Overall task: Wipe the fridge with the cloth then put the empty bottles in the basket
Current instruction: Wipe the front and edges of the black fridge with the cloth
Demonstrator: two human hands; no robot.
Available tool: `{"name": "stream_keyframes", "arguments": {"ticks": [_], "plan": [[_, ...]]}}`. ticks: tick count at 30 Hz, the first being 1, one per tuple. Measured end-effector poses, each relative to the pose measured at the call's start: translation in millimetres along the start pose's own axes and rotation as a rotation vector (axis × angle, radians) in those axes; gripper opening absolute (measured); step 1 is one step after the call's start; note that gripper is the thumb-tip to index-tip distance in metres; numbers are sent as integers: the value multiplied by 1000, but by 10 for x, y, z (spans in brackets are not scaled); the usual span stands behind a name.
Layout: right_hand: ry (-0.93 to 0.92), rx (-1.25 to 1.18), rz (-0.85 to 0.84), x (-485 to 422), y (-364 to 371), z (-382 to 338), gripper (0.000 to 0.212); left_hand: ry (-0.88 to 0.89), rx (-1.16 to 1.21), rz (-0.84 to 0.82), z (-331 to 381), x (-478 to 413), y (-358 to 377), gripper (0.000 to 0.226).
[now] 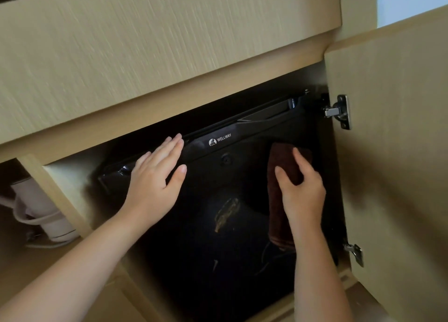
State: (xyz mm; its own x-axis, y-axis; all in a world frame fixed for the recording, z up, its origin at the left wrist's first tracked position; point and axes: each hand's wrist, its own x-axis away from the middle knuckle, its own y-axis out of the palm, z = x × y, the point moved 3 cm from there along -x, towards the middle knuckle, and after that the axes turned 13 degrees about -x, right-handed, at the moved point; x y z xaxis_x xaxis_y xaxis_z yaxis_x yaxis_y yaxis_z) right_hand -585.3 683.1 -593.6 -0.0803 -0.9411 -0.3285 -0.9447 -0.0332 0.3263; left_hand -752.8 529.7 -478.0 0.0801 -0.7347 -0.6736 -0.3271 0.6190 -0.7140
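On the WELLWAY fridge (206, 176) — right hand (303, 188) holds cloth (282, 154).

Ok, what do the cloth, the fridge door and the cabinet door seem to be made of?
Cloth: brown, soft napped fabric, maybe microfibre; it folds and drapes in the grip of the right hand.
Fridge door: black, glossy, glass or plastic, cannot tell which; it shows reflections.
Cabinet door: pale, matte wood-grain board, probably laminate; fine streaked grain.
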Motion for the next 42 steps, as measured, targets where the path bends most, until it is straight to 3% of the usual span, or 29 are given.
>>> {"name": "stream_keyframes", "arguments": {"ticks": [6, 12, 17, 24, 27, 31, 35, 39, 42], "plan": [[-143, -116, -320, 440, 470, -43, 52, 114, 72, -157, -105, -47, -17, 53], [-305, -18, -321, 416, 450, -139, 55, 158, 62, -199, -143, -51, -37, 57], [-430, 16, -467, 863, 800, -225, 50, 168, 141, -260, -193, -65, -111, 56], [-442, 134, -677, 978, 826, -253, 49, 68, -122, -122, -485, 418, -357, 46], [-349, -12, -540, 778, 745, -329, 52, 16, -101, -100, -584, 516, -386, 48], [-343, 55, -358, 655, 816, -406, 54, 2, -50, -74, -608, 522, -350, 46], [-376, -26, -459, 1024, 986, -320, 52, 18, -77, -78, -629, 530, -338, 47], [-455, 132, -701, 1342, 1013, -182, 48, -10, -69, -48, -578, 531, -339, 45], [-368, -3, -664, 1233, 897, -176, 47, -7, -72, -24, -465, 506, -346, 41]]}}
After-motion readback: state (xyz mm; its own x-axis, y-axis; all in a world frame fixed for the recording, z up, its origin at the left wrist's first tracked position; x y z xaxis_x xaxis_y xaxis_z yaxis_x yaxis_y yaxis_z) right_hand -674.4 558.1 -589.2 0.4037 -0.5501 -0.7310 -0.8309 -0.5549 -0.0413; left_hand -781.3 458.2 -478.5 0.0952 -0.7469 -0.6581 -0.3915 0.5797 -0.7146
